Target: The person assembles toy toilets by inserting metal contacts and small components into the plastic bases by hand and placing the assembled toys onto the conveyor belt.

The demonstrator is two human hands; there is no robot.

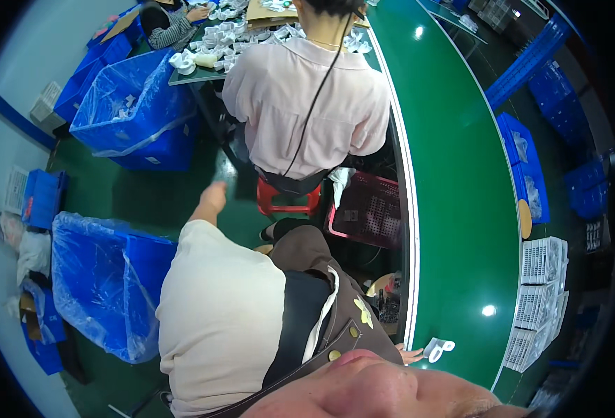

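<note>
My left arm in a loose cream sleeve reaches forward over the floor, and my left hand hangs there, its fingers smeared by motion. Whether it holds anything does not show. At the near edge of the long green worktop, my right hand shows only its stretched, parted fingers. Right beside these fingertips lies a white plastic part with a rounded opening; I cannot tell if they touch it. The rest of my right arm is hidden.
Ahead, a person in a pale shirt sits on a red stool. Blue bins with plastic liners stand left. White parts cover a far table. A dark red crate sits under the worktop; white baskets stand right.
</note>
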